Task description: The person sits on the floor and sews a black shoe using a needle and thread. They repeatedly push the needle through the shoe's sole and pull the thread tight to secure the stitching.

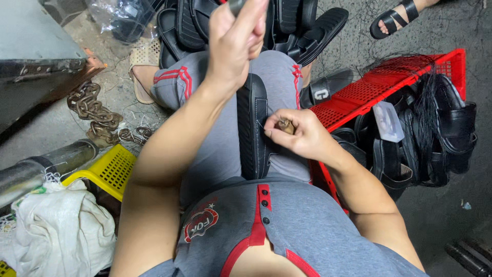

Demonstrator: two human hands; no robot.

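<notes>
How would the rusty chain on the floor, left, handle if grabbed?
The rusty brown metal chain would probably go floppy, its loose links lying in a slack heap. Likely heavy for its size, as the links look thick. The rust suggests a rough surface, not slippery.

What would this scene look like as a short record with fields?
Left hand: raised, fist closed around something hidden
Right hand: pinching a small brown wooden-handled tool against the shoe
Held work: black sandal sole with white stitching, clamped between the knees
Right side: red plastic crate of black sandals
Left side: yellow plastic basket, rusty chain
</notes>
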